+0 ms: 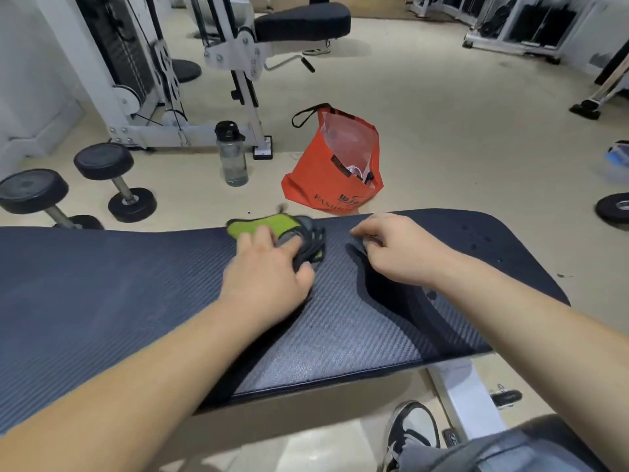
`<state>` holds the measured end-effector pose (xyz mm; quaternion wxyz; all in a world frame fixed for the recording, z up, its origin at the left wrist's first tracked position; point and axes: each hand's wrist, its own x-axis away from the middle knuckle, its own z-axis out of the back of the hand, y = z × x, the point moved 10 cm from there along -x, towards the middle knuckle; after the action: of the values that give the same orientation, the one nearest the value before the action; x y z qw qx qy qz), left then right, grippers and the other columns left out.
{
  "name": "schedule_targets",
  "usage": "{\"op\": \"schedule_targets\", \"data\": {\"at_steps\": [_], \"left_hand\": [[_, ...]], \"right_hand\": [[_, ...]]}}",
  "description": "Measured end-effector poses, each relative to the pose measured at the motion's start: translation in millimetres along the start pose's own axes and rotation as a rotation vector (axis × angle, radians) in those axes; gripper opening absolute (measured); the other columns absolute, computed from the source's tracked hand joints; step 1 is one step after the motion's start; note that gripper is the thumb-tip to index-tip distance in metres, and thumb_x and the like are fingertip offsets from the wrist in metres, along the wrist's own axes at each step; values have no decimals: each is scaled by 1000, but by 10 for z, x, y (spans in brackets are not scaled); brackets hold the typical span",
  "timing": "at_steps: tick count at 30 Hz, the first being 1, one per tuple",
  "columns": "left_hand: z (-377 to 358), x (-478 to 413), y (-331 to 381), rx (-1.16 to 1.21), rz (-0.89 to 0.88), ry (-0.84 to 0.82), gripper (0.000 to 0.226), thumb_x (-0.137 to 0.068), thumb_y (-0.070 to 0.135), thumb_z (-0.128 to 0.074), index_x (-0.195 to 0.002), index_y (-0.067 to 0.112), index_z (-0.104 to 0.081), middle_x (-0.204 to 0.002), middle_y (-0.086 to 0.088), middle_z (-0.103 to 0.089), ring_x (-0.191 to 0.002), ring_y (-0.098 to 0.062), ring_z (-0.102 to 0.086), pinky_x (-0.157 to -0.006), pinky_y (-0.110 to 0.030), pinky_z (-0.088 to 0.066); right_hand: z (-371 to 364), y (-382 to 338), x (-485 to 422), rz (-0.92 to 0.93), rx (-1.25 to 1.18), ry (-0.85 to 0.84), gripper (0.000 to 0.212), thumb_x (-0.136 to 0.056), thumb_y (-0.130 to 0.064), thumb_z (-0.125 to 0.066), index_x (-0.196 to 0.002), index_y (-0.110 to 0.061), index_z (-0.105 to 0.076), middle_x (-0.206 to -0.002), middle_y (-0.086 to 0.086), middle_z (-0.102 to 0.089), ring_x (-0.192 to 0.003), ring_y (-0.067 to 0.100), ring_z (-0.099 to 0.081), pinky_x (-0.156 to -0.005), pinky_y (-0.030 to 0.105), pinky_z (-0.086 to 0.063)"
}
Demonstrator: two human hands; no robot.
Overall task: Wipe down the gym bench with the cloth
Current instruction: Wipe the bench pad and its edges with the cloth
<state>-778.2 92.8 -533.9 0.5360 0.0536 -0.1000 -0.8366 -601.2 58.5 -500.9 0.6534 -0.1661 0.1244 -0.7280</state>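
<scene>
The gym bench (119,284) has a dark, textured pad that runs across the view in front of me. A green and grey cloth (258,224) lies bunched with dark folds at the pad's far edge. My left hand (269,274) rests on top of it, fingers pressed over the fabric and thumb curled in at its near side. My right hand (391,247) is a little to the right, fingers curled down with the tips on the pad. A dark shape lies under those fingers; whether it is shadow or fabric is unclear. Small wet spots (476,238) dot the pad's right end.
On the floor beyond the bench stand an orange bag (326,185), a clear water bottle (233,155) and two dumbbells (112,178). A cable machine (136,80) and a padded seat (303,22) stand farther back. My shoe (412,434) and the bench's white leg (466,396) are below right.
</scene>
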Motion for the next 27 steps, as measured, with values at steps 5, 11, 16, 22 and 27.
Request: {"op": "schedule_targets", "data": {"at_steps": [5, 11, 16, 22, 27], "left_hand": [[-59, 613, 654, 13, -330, -43, 50, -90, 59, -43, -135, 37, -44, -119, -5, -36, -117, -30, -36, -91, -43, -50], [-22, 241, 333, 13, -259, -8, 48, -92, 55, -42, -138, 43, -49, -125, -1, -45, -117, -28, -42, -92, -43, -52], [105, 236, 75, -63, 13, 47, 50, -93, 54, -42, -135, 28, -51, -119, -10, -44, -117, -33, -40, -91, -45, -48], [-8, 477, 455, 34, -305, -48, 49, -90, 56, -46, -138, 45, -48, -124, 2, -42, -119, -23, -39, -88, -39, -50], [-12, 251, 71, -20, -19, -39, 52, -91, 52, -41, -141, 38, -47, -129, -8, -46, -121, -34, -35, -99, -47, -48]], "right_hand": [[-23, 19, -20, 5, -7, 6, 40, -95, -9, -48, -129, -16, -69, -132, 5, -66, -125, 22, -59, -107, 36, -46], [-23, -55, -31, 26, -7, 20, 38, -95, -11, -50, -127, -17, -70, -133, 4, -66, -125, 22, -58, -108, 34, -45], [-44, -101, 10, 39, -13, 1, 37, -98, -15, -51, -130, -18, -69, -134, -1, -64, -127, 18, -57, -109, 33, -44], [-105, -128, -35, 71, 11, 5, 31, -96, -14, -53, -119, -16, -74, -120, 6, -69, -116, 23, -61, -102, 37, -48], [-82, -170, -40, 74, 8, 10, 33, -98, -18, -53, -125, -18, -71, -127, 2, -67, -122, 19, -58, -107, 34, -45]]}}
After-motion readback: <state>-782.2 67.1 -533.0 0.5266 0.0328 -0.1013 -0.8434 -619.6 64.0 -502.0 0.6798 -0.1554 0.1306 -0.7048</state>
